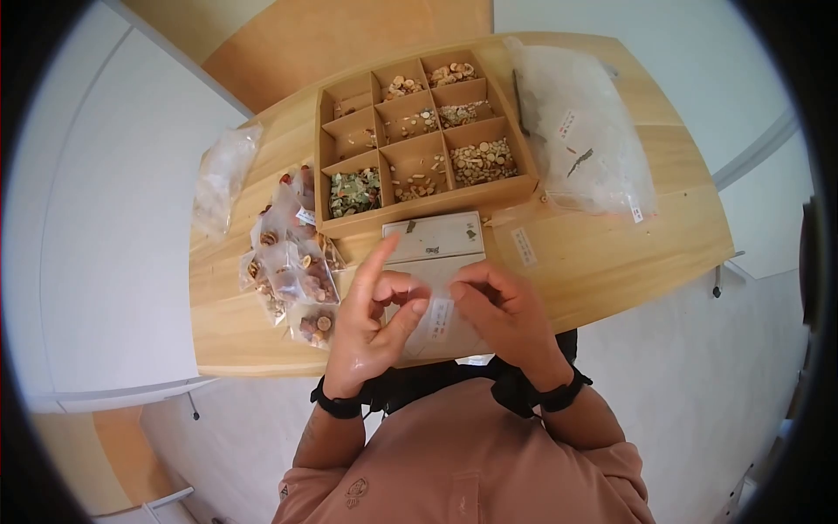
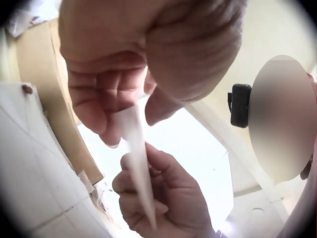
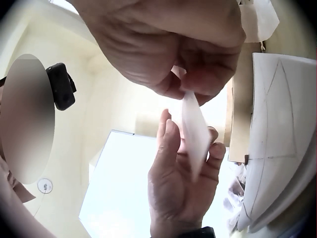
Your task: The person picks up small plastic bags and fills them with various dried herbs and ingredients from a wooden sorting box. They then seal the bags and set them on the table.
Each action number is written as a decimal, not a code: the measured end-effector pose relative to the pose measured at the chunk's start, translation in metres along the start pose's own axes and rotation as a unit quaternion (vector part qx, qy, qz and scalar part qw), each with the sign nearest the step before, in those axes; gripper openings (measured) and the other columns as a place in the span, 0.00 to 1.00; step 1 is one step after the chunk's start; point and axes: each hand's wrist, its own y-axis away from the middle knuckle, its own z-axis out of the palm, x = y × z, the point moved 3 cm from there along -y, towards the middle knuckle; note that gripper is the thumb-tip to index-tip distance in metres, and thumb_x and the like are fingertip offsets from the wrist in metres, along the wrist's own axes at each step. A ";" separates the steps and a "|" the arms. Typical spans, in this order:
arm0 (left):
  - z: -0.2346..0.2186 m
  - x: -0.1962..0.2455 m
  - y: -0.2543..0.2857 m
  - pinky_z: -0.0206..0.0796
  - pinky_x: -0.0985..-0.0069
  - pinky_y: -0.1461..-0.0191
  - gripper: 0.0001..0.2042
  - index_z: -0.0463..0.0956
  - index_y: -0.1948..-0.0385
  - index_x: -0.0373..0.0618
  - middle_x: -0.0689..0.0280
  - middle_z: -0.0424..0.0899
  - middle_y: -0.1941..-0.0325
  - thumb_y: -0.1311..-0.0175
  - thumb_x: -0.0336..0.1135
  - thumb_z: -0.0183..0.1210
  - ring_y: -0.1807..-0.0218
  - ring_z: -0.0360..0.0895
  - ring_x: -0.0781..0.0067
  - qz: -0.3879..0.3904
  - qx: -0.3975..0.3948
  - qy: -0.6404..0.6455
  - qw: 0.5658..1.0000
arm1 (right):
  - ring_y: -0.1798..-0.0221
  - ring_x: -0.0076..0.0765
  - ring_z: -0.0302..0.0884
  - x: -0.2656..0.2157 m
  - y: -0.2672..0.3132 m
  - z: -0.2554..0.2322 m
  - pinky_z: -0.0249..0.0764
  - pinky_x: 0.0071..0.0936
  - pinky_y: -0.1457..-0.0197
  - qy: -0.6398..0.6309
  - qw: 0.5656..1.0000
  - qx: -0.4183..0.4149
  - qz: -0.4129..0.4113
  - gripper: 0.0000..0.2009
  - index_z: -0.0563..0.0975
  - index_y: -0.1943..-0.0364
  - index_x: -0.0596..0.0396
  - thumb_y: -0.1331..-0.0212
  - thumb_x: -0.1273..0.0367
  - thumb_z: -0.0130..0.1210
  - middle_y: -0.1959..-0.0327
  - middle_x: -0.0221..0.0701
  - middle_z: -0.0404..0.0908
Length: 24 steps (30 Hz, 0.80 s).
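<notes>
A small pale translucent bag with a printed label is between the two hands, above a white box. My right hand pinches its edge between thumb and fingers; that grip shows in the right wrist view, with the bag hanging under the right hand. Beside the bag, my left hand has its index finger raised, with thumb and other fingers apart and loosely bent. In the left wrist view the bag reaches the left fingers; whether they touch it, I cannot tell.
Behind the white box stands a cardboard tray with several compartments of dried pieces. Filled clear bags lie on the left. A large plastic bag lies on the right, another at the far left. A label bag lies nearby.
</notes>
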 end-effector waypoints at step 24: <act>-0.010 -0.007 0.016 0.68 0.82 0.50 0.26 0.63 0.31 0.41 0.67 0.84 0.62 0.30 0.28 0.58 0.59 0.77 0.83 -0.028 -0.008 -0.007 1.000 | 0.65 0.16 0.76 0.001 0.015 0.017 0.74 0.17 0.62 -0.023 0.989 -0.097 0.108 0.08 0.78 0.60 0.58 0.36 0.69 0.62 0.69 0.24 0.80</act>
